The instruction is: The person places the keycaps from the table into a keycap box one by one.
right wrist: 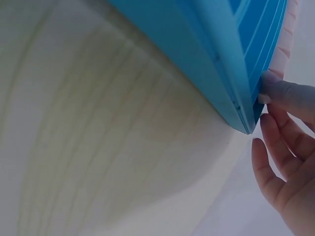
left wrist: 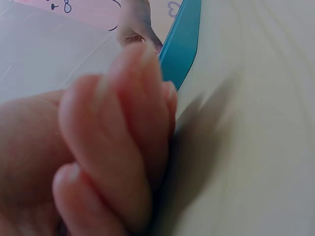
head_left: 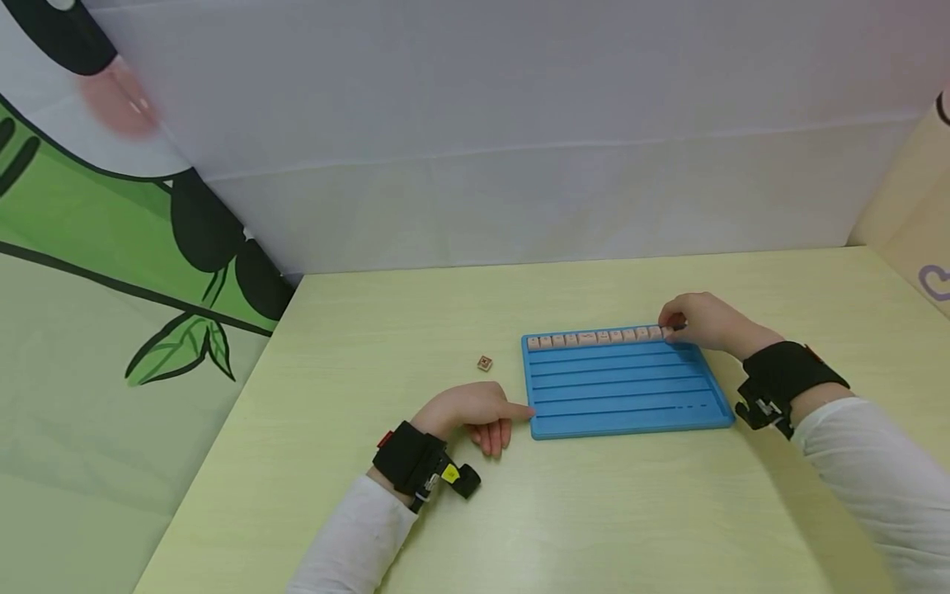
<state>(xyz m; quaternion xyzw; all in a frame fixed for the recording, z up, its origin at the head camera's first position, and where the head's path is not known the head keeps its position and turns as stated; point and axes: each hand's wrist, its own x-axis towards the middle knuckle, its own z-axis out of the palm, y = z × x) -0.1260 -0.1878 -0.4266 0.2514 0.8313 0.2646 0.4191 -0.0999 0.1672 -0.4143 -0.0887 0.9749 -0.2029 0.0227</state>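
Note:
A blue ridged board (head_left: 623, 388) lies on the table, with a row of small pale wooden tiles (head_left: 586, 338) along its far edge. My right hand (head_left: 708, 322) is at the board's far right corner, thumb and fingers pinching a tile at the row's right end; the fingers largely hide that tile. In the right wrist view, the thumb (right wrist: 283, 91) bends over the board's corner and the other fingers are beyond its edge. My left hand (head_left: 475, 412) touches the board's left edge with an extended finger, its other fingers loosely bent. In the left wrist view those fingers block most of the board.
One loose wooden tile (head_left: 485, 363) with a dark mark lies left of the board, just beyond my left hand. The pale yellow table (head_left: 386, 330) meets a white cloth backdrop (head_left: 519, 198) at its far edge. A printed green cloth (head_left: 96, 206) hangs on the left.

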